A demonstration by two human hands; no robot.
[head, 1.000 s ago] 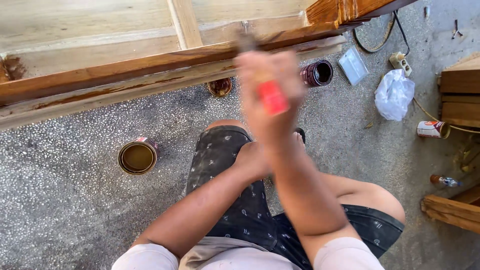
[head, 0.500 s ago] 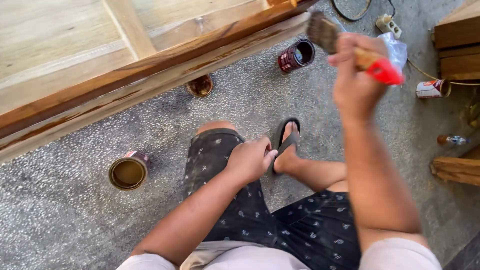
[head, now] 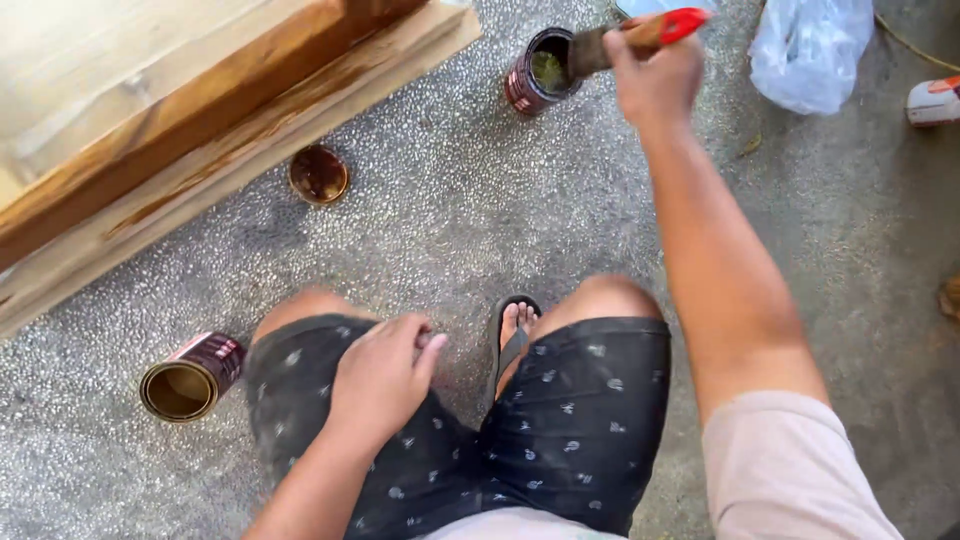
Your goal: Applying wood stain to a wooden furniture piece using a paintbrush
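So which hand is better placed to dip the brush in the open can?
The right hand: it already grips the brush, whose bristles are at the mouth of the can. The left hand rests on the thigh, far from it.

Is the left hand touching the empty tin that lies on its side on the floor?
Apart. In the head view the left hand rests on the person's thigh, and bare speckled floor shows between it and the tipped tin.

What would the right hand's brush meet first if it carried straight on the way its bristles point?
Probably the open dark can: the brush in the right hand points left at its mouth, bristles about at the rim.
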